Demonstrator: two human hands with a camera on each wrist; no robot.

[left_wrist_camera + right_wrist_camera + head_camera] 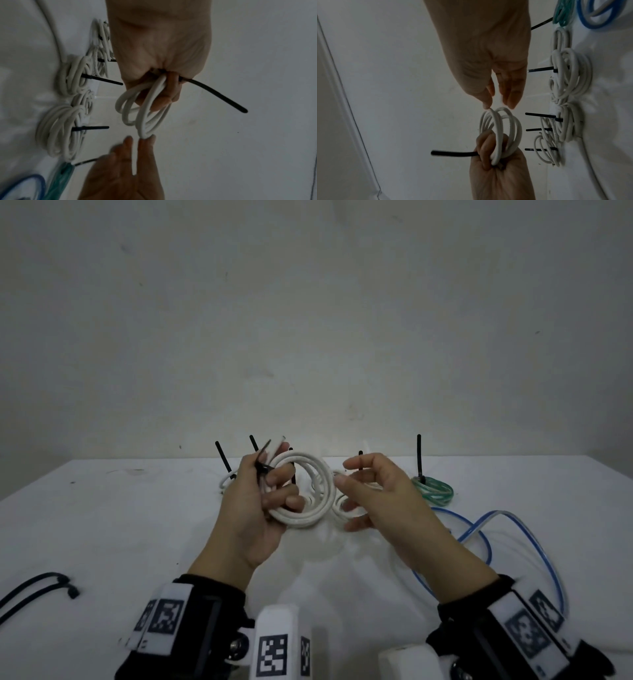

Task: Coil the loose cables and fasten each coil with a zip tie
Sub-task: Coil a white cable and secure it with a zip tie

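Several white loops made up the white coil [305, 491], held above the tabletop [102, 525], black zip tie [214, 93] poking out of the same fist. Left hand [253, 508] curled tight around coil and tie together. Right hand [373, 491] relaxed and spread, fingertips [150, 138] just brushing the far rim of the loops, gripping nothing. Probably best to keep the loops stacked flat, pull the tail snug, not let any strand slip loose. Finished coils [58, 128] parked behind.
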